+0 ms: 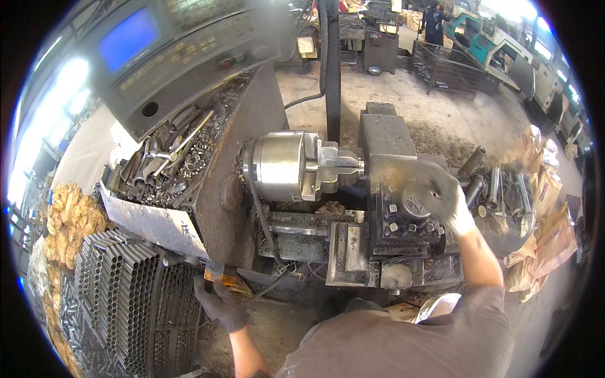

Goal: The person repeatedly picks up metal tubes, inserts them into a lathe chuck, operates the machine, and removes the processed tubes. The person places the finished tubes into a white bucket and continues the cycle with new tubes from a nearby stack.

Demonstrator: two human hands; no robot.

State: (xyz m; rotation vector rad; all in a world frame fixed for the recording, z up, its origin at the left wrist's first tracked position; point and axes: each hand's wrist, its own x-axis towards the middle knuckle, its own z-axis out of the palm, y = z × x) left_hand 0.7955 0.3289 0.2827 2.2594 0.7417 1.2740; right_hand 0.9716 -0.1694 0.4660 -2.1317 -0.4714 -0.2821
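My left hand (222,305), in a dark glove, is low at the front of the lathe. Its fingers look apart, just below an orange and white patch (215,272) on the machine's underside, and nothing shows in them. Over the tool post (394,236) reaches my right hand (444,194), in a grey and white glove. Blur hides what its fingers do, so I cannot tell whether they grip anything. To the left of the tool post, a shiny chuck (277,167) with stepped jaws (328,167) faces the dark block (387,138).
Stacked metal tubes (120,277) stand at lower left. Above them, a tray (151,217) holds tools and metal chips beside a control panel with a blue screen (129,39). Bars (495,195) and brown paper sacks (548,233) lie right. Another person (433,25) stands far back.
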